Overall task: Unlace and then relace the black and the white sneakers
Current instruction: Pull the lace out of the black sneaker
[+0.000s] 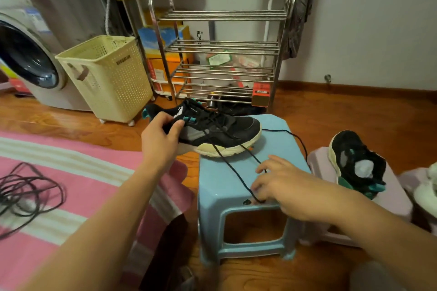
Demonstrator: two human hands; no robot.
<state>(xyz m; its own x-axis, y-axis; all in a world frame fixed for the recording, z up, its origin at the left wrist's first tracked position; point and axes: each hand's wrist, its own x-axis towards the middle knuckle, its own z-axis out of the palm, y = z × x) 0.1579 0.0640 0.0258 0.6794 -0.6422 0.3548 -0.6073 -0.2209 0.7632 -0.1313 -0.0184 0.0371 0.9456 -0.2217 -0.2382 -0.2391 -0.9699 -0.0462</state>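
Note:
A black sneaker (pixel 227 129) with a cream sole and teal loops rests half on the blue plastic stool (pixel 220 184), its heel sticking out to the left. My left hand (pixel 160 137) grips its heel and collar. The black lace (pixel 233 168) trails loose from the eyelets across the stool top. My right hand (pixel 281 186) rests on the stool and pinches the lace ends near the front edge. A second black sneaker (pixel 357 163) lies on a pale lilac stool (pixel 319 168) to the right. A white sneaker (pixel 428 191) shows partly at the right edge.
A metal shoe rack (pixel 222 59) stands behind the stool, a cream laundry basket (pixel 106 78) and a washing machine (pixel 28 61) to its left. A pink striped cloth (pixel 71 184) at the left holds a loose black cable (pixel 28 191). The floor is wood.

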